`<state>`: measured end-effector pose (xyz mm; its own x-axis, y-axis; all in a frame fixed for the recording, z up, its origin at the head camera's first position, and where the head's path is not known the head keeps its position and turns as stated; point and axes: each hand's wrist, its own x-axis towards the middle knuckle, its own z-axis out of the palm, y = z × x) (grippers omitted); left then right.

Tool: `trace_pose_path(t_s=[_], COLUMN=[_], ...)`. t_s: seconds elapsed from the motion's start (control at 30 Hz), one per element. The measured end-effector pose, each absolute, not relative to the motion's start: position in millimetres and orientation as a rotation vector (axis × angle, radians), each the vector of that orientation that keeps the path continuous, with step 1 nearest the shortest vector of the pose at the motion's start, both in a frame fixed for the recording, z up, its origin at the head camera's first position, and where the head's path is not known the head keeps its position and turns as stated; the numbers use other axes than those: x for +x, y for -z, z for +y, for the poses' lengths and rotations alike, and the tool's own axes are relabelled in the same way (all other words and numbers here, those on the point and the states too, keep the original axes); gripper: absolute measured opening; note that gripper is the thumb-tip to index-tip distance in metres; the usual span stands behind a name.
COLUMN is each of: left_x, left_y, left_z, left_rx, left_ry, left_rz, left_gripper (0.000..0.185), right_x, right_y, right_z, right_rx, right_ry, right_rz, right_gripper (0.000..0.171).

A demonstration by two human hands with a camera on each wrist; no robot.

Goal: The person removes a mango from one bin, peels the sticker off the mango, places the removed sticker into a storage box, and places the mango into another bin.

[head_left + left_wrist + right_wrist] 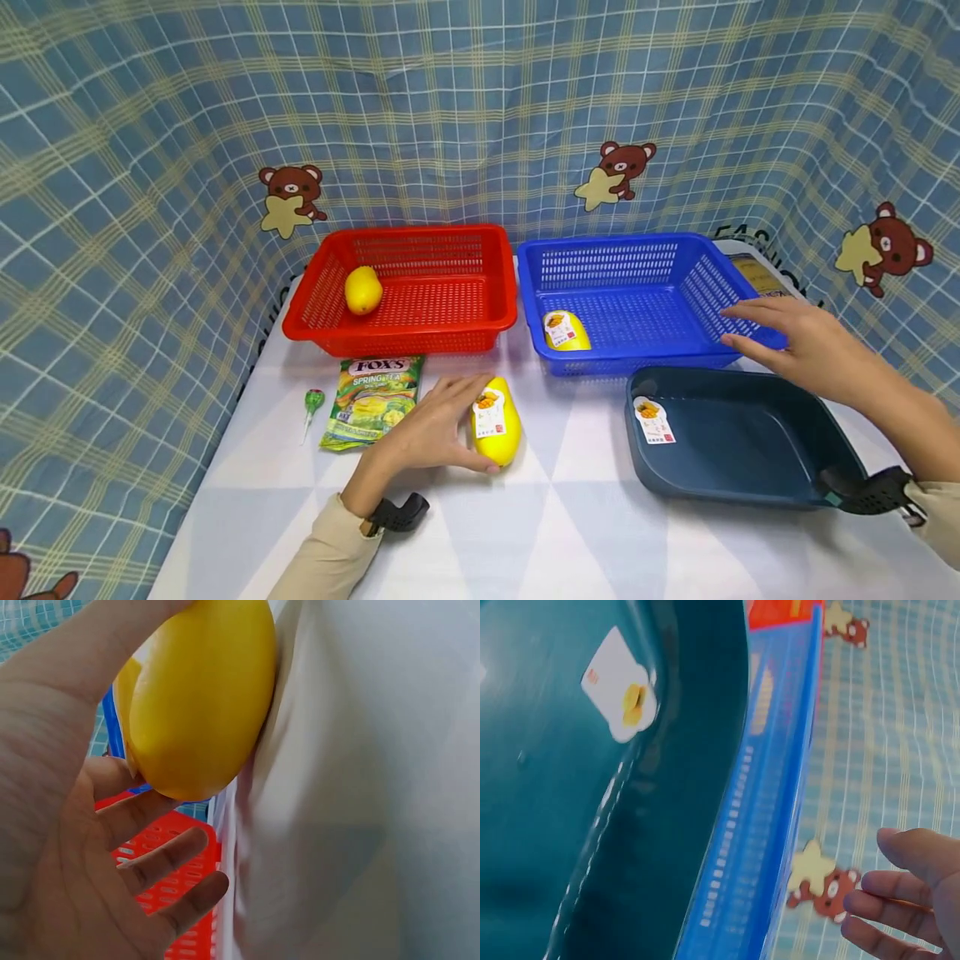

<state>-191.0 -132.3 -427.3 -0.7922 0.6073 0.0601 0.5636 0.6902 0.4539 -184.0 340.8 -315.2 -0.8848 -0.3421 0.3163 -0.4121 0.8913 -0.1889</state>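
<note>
A yellow mango-shaped fruit (501,429) with a paper label lies on the white table, in front of the gap between the two baskets. My left hand (468,427) cups it from the left. The thumb lies against its near end and the fingers (161,859) stay loosely spread beside the fruit (202,697). My right hand (750,329) hovers flat over the front right corner of the blue basket (622,363), with straight fingers (900,900) that hold nothing. A second labelled yellow fruit (566,331) lies inside that basket.
A red basket (420,237) at the back left holds a lemon (363,290). A dark teal tray (742,442) with a sticker sits in front of the blue basket. A Fox's candy bag (372,400) and a green lollipop (312,402) lie left of my left hand. Checked cloth surrounds the table.
</note>
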Motion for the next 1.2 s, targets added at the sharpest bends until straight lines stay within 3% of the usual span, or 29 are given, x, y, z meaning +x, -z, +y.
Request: trace_pose_path(t_s=[0.5,1.2], left_x=[-191,-192], left_y=[433,438], left_z=[-130,-129], left_rx=[0.941,0.959], left_ry=[-0.809,-0.829], left_rz=[2.803,2.815], left_gripper=[0.124,0.122], right_x=[-180,-179], right_y=[323,332], right_z=[298,214], right_rx=[0.887,1.028], right_ry=[-0.412,-0.549], right_rz=[-2.657,-2.779], right_gripper=[0.034,0.028])
